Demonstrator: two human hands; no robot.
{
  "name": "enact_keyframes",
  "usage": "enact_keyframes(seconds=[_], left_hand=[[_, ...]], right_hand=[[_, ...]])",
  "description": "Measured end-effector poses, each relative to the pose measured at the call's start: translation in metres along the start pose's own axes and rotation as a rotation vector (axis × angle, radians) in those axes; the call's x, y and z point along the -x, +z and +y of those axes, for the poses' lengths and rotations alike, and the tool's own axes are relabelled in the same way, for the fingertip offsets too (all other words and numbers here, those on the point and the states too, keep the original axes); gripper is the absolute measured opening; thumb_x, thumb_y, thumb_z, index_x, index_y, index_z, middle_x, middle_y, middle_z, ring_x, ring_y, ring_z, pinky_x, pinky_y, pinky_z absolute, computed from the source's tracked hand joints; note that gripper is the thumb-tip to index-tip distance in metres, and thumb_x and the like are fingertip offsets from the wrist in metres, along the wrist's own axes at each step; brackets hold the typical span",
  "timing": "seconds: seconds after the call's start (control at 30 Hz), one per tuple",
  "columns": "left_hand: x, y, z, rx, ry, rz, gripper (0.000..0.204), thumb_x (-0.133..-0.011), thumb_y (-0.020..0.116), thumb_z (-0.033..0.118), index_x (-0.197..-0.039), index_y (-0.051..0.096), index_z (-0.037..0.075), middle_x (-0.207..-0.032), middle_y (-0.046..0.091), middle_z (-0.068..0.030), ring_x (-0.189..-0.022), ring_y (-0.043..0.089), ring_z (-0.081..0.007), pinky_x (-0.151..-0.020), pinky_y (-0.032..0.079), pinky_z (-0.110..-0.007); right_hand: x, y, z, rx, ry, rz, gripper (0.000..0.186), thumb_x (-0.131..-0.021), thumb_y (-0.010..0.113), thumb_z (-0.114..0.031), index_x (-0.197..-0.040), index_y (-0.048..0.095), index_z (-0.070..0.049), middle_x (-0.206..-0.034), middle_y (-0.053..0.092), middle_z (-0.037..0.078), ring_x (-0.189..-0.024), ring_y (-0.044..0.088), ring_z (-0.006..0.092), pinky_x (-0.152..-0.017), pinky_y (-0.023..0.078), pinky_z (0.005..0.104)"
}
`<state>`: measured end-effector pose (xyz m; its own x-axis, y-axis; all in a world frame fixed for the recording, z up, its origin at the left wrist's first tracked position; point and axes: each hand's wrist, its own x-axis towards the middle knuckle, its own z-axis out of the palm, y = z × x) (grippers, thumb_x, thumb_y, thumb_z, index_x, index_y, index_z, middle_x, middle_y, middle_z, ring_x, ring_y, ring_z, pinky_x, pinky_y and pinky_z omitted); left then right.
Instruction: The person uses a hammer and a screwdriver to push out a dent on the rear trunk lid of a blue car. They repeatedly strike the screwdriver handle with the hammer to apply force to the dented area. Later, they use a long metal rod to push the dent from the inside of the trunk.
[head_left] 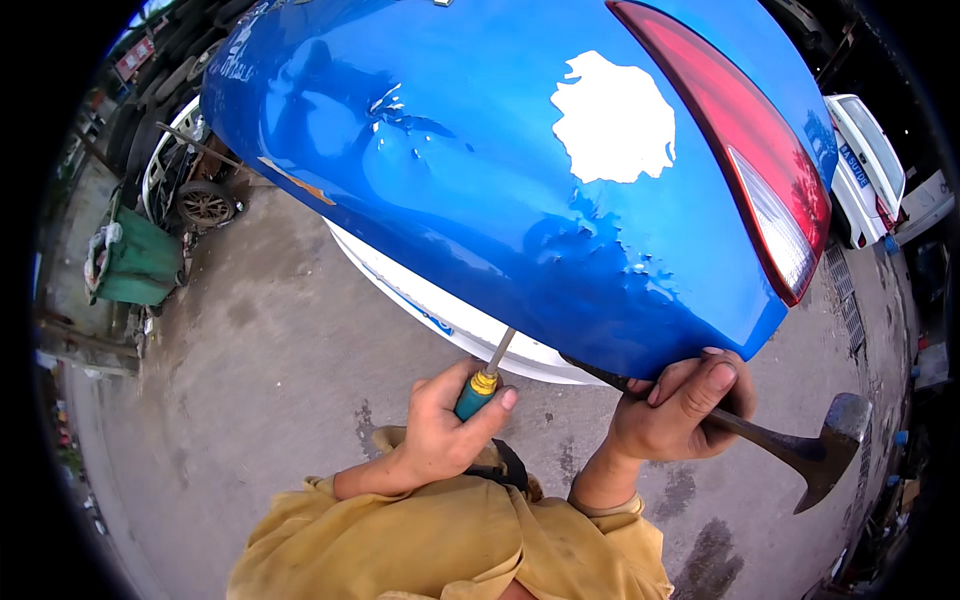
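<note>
Blue panel (430,220), upper frame: white patch (615,118) bared, dents (590,250) left; below, my left hand (438,430) grips teal-handled tool (475,397), right hand (680,405) clutches hammer (775,437).

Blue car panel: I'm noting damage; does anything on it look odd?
Yes. The blue panel has a ragged white patch beside the taillight, apparently where blue coating came away. Wrinkled, cracked paint below the patch and a broken spot farther left interrupt the glossy finish.
</note>
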<state>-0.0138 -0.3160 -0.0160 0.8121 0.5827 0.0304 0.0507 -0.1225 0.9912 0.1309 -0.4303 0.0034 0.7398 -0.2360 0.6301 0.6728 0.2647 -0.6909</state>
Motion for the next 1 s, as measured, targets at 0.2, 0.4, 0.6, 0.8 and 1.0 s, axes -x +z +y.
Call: enact_keyframes(seconds=[0.2,0.4,0.6,0.8,1.0], left_hand=[[-0.007,0.007,-0.005,-0.120,0.218,0.095,0.018,-0.085,0.074,0.010,-0.086,0.062,-0.004,-0.060,0.060,-0.0068,-0.054,0.060,-0.0114,-0.050,0.046,-0.028],[-0.016,0.009,-0.026,-0.185,0.431,0.145,0.016,-0.081,0.073,0.004,-0.085,0.062,-0.006,-0.062,0.062,-0.0086,-0.054,0.063,-0.0159,-0.050,0.048,-0.030],[-0.004,0.006,-0.011,-0.077,0.252,0.082,0.018,-0.085,0.074,0.010,-0.088,0.063,-0.005,-0.061,0.058,-0.0086,-0.053,0.058,-0.0121,-0.050,0.045,-0.029],[-0.002,-0.004,-0.010,-0.064,0.235,0.059,0.024,-0.088,0.072,0.016,-0.083,0.060,-0.004,-0.058,0.052,-0.0058,-0.052,0.049,-0.0091,-0.049,0.041,-0.029],[-0.008,-0.018,-0.006,-0.162,0.227,0.035,0.022,-0.086,0.073,0.014,-0.082,0.060,-0.003,-0.055,0.054,-0.0058,-0.050,0.053,-0.0092,-0.048,0.042,-0.029]], right_hand=[[0.002,0.003,-0.001,-0.017,0.023,0.029,0.031,-0.099,0.061,-0.030,-0.099,0.052,0.000,-0.058,0.049,0.006,-0.037,0.043,0.0076,-0.030,0.038,0.0233],[0.009,-0.003,-0.004,-0.026,0.058,-0.030,0.033,-0.099,0.061,-0.037,-0.101,0.052,-0.006,-0.057,0.048,0.005,-0.039,0.045,0.0081,-0.034,0.044,0.0265],[0.004,0.004,0.008,-0.083,-0.048,0.046,0.023,-0.100,0.060,-0.021,-0.101,0.054,0.001,-0.069,0.055,0.009,-0.040,0.044,0.0074,-0.032,0.038,0.0219],[-0.001,0.012,0.002,-0.062,-0.057,0.068,0.023,-0.100,0.060,-0.018,-0.094,0.055,0.003,-0.062,0.051,0.006,-0.042,0.042,0.0061,-0.035,0.036,0.0204],[0.001,0.014,0.002,-0.053,-0.024,0.094,0.023,-0.100,0.060,-0.018,-0.094,0.055,0.004,-0.064,0.052,0.007,-0.042,0.043,0.0063,-0.035,0.036,0.0209]])
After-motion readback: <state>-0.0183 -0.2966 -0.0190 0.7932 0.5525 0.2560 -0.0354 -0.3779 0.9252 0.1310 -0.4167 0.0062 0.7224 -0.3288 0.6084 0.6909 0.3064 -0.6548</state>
